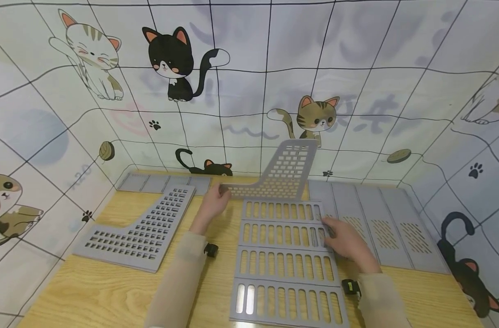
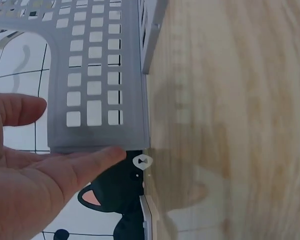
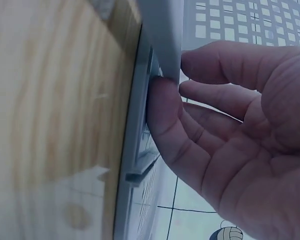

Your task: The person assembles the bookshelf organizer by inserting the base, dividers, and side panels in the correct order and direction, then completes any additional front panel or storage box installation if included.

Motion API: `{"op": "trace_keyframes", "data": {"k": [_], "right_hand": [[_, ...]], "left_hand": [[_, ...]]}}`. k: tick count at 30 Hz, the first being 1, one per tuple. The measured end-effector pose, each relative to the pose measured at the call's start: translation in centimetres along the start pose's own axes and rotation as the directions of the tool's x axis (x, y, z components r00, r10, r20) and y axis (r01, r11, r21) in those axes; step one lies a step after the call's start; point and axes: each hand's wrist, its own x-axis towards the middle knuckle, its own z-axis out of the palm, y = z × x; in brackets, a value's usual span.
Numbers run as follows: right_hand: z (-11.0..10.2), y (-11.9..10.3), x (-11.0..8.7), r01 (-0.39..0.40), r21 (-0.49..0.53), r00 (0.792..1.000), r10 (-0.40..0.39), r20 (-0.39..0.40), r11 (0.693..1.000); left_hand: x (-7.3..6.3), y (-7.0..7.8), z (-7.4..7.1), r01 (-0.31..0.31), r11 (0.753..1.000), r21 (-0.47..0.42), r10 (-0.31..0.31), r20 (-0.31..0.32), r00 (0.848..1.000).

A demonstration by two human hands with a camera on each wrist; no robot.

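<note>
My left hand (image 1: 212, 204) is at the low left end of a grey L-shaped lattice panel (image 1: 283, 186) standing on edge. In the left wrist view, the straight fingers (image 2: 85, 167) lie along the panel's end edge, with the thumb apart from it. My right hand (image 1: 349, 239) pinches the right edge of a grey slotted panel (image 1: 288, 250), made up of several rows of long slots, between thumb and forefinger. The right wrist view shows that forefinger (image 3: 165, 107) curled in at the edge. The slotted panel lies flat in front of the upright one.
Another grey L-shaped lattice panel (image 1: 144, 234) lies flat at left. Grey plates with slanted slits (image 1: 390, 214) lie at back right, and narrow plain ones (image 1: 155, 183) along the back left. A cat-printed cloth (image 1: 249, 86) hangs behind the wooden table (image 1: 105, 289).
</note>
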Motion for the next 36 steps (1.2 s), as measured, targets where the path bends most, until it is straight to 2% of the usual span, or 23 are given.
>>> {"op": "trace_keyframes", "data": {"k": [5, 11, 14, 18, 22, 25, 30, 36], "right_hand": [[0.0, 0.1, -0.2, 0.025, 0.0, 1.0, -0.025, -0.004, 1.0], [-0.1, 0.3, -0.2, 0.021, 0.012, 1.0, -0.021, 0.011, 1.0], [-0.5, 0.6, 0.2, -0.009, 0.039, 0.998, 0.007, 0.055, 0.999], [-1.6, 0.7, 1.5, -0.096, 0.117, 0.989, 0.081, 0.126, 0.988], [-2.1, 0.7, 3.4, -0.168, 0.191, 0.981, 0.144, 0.133, 0.967], [-2.0, 1.0, 4.6, -0.208, 0.242, 0.974, 0.179, 0.137, 0.948], [-1.7, 1.8, 5.2, -0.234, 0.283, 0.968, 0.196, 0.156, 0.93], [-1.6, 1.9, 5.0, -0.228, 0.3, 0.968, 0.183, 0.169, 0.926]], "left_hand": [[0.1, -0.1, -0.4, -0.005, 1.0, -0.024, 0.006, 0.039, 0.999], [0.2, -0.1, -0.5, 0.004, 1.0, -0.027, -0.002, 0.056, 0.998], [0.3, -0.2, -0.5, 0.017, 0.999, -0.03, -0.016, 0.056, 0.998], [0.2, -0.3, -0.6, 0.062, 0.997, -0.039, -0.059, 0.071, 0.996], [0.2, -0.5, -0.6, 0.107, 0.992, -0.069, -0.101, 0.09, 0.991], [0.3, -0.7, -0.5, 0.102, 0.993, -0.057, -0.097, 0.089, 0.991], [0.5, -1.1, 0.1, 0.082, 0.996, -0.036, -0.079, 0.086, 0.993], [0.3, -0.4, 1.1, 0.07, 0.993, -0.091, -0.056, 0.146, 0.988]]}}
